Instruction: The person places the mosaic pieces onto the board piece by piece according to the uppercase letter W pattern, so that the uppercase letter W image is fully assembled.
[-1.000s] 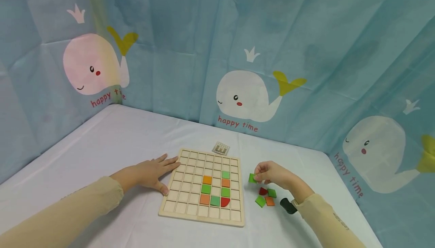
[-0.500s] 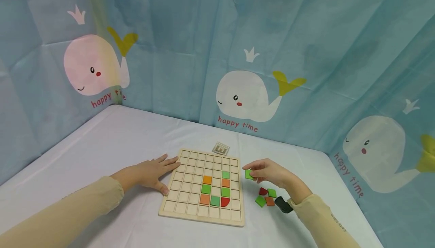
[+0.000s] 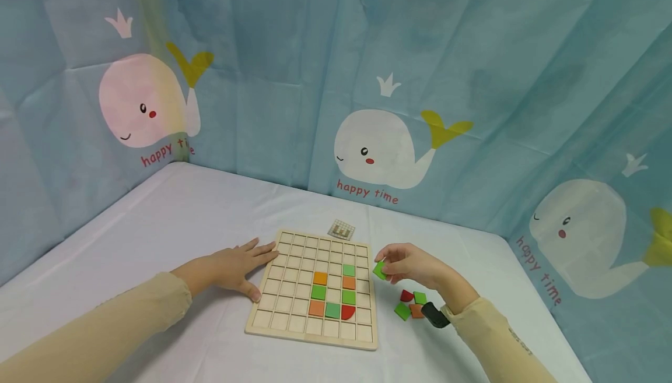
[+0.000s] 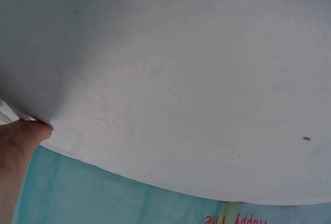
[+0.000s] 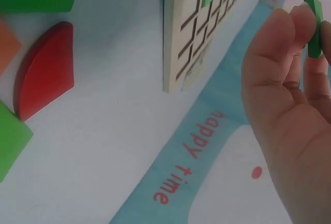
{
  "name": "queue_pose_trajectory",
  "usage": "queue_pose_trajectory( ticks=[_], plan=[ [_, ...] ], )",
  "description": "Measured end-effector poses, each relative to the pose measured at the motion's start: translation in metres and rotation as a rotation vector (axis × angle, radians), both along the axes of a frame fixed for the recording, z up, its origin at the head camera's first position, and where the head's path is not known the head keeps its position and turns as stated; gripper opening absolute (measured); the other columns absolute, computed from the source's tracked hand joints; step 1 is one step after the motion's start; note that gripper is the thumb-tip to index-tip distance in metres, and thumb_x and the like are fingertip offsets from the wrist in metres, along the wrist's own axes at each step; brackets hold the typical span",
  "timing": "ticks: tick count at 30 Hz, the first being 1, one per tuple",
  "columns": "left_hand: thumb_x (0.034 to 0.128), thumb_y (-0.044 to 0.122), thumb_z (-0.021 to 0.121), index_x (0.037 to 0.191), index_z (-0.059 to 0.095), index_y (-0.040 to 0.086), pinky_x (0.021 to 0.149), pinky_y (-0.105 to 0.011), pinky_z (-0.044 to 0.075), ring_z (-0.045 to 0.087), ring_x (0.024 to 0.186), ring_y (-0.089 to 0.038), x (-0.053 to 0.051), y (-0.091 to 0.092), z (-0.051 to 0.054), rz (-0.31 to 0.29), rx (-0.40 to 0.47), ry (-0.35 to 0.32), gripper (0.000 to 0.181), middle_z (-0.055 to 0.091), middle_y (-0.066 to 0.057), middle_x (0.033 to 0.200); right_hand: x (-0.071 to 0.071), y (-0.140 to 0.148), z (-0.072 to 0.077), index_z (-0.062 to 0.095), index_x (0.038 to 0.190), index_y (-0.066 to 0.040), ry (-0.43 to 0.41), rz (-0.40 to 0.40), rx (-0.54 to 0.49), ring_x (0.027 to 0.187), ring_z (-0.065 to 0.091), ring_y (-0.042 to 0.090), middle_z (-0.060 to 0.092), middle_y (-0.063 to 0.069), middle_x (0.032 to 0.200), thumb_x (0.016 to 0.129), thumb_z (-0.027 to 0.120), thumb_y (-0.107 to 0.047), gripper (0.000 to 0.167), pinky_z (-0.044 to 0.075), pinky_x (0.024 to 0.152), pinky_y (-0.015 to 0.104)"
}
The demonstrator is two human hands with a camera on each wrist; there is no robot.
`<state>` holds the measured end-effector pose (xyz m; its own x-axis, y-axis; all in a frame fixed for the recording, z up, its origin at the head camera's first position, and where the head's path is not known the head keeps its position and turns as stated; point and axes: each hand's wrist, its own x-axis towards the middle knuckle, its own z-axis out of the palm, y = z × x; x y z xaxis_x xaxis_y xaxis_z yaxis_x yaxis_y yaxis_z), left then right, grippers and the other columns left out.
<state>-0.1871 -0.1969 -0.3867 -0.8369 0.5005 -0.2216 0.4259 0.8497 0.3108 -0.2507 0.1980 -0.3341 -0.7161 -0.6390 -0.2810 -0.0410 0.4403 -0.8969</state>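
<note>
A wooden grid board (image 3: 286, 306) lies on the white table, with several orange, green and red pieces in its right half. The left hand (image 3: 233, 267) rests spread at the board's left edge, fingertips on the rim; in the left wrist view only part of that hand (image 4: 19, 149) shows. Just off the board's right edge, the right hand (image 3: 417, 266) pinches a green square (image 3: 380, 270) between thumb and fingers. The right wrist view shows the same green piece (image 5: 314, 27) edge-on in the fingertips of the right hand (image 5: 289, 94), held above the table.
Right of the board lie loose pieces: a red quarter-round (image 3: 406, 295), green squares (image 3: 402, 311) and an orange square (image 3: 416, 311). A small patterned card (image 3: 342, 229) lies behind the board. A dark object (image 3: 436, 315) is at the right wrist. A blue whale-print curtain (image 3: 273, 80) stands behind the table.
The right hand has moved left towards the board with the green square, which has turned in its fingers. The left hand and the pieces on the board have stayed where they were.
</note>
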Motion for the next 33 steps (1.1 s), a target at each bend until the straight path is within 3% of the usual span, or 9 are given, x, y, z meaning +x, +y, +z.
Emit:
queue_pose_trajectory(
  ticks=[6, 17, 33],
  plan=[
    [0.0742, 0.063, 0.068, 0.152, 0.031, 0.007, 0.106, -0.066, 0.023, 0.012, 0.143, -0.046, -0.001, 0.0, -0.002, -0.002, -0.007, 0.005, 0.103, 0.018, -0.013, 0.16, 0.002, -0.009, -0.001, 0.06, 0.104, 0.004, -0.006, 0.038, 0.005, 0.074, 0.061, 0.02, 0.06, 0.005, 0.085, 0.093, 0.061, -0.003, 0.013, 0.054, 0.073, 0.035],
    [0.0742, 0.063, 0.067, 0.152, 0.031, 0.007, 0.106, -0.066, 0.023, 0.013, 0.143, -0.047, 0.0, 0.0, -0.001, -0.011, -0.011, 0.014, 0.103, 0.019, -0.014, 0.16, 0.008, -0.03, -0.004, 0.062, 0.097, 0.002, 0.008, 0.12, 0.063, 0.07, 0.062, 0.019, 0.061, 0.004, 0.08, 0.092, 0.062, -0.002, 0.007, 0.055, 0.073, 0.033],
    [0.074, 0.064, 0.067, 0.153, 0.03, 0.008, 0.107, -0.065, 0.023, 0.013, 0.144, -0.045, -0.001, -0.001, -0.003, 0.0, -0.013, 0.015, 0.104, 0.018, -0.012, 0.161, 0.013, -0.054, -0.011, 0.065, 0.096, -0.002, 0.054, 0.226, 0.087, 0.067, 0.048, 0.02, 0.059, 0.002, 0.075, 0.091, 0.064, 0.001, 0.006, 0.04, 0.063, 0.032]
  ],
)
